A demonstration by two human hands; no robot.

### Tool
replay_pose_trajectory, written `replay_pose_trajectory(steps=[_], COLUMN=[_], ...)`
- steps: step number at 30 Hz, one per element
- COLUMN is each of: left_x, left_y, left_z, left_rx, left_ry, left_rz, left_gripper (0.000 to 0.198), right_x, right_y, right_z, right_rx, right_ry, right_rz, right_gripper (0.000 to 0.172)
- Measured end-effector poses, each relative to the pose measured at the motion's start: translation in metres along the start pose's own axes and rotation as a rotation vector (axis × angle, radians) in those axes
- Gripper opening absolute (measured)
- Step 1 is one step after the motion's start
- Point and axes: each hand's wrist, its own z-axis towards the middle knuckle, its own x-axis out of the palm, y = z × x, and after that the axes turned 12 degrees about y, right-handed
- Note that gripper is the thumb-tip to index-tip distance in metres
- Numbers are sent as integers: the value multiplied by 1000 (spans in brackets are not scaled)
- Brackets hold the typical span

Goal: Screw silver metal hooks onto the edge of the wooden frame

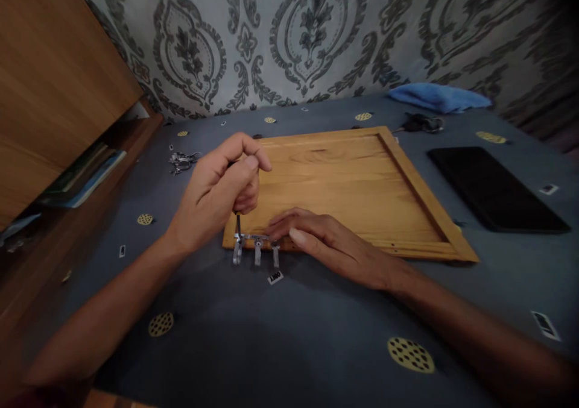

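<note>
My left hand (221,185) is closed in a fist around a screwdriver (239,226), whose handle is mostly hidden by the fingers. Its thin shaft points down at the left end of a metal hook rail (258,240) with three hooks. The rail lies along the near edge of a framed wooden panel (335,182), its hooks hanging over the edge. My right hand (330,244) rests palm down on the same edge, fingers stretched out, with the fingertips at the rail's right end. Whether a screw sits under the screwdriver tip is too small to tell.
A dark cloth with yellow prints (253,342) covers the surface. Small metal pieces (182,161) lie at the left, a black tablet-like slab (495,188) at the right. Keys (423,123) and a blue cloth (438,97) are at the back right. A wooden cabinet (58,82) borders the left.
</note>
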Motion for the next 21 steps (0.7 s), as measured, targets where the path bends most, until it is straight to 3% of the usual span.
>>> replay_pose_trajectory(steps=[15,21], left_x=[-2,-12], left_y=[2,-5], left_z=[-3,-12], left_rx=[-10,24], left_ry=[9,139], left_rz=[4,186], left_gripper=[12,23], right_x=[0,0], right_y=[0,2], right_z=[-1,0], right_rx=[3,0], right_ry=[-6,-1], right_rz=[-15,-35], right_gripper=[51,54])
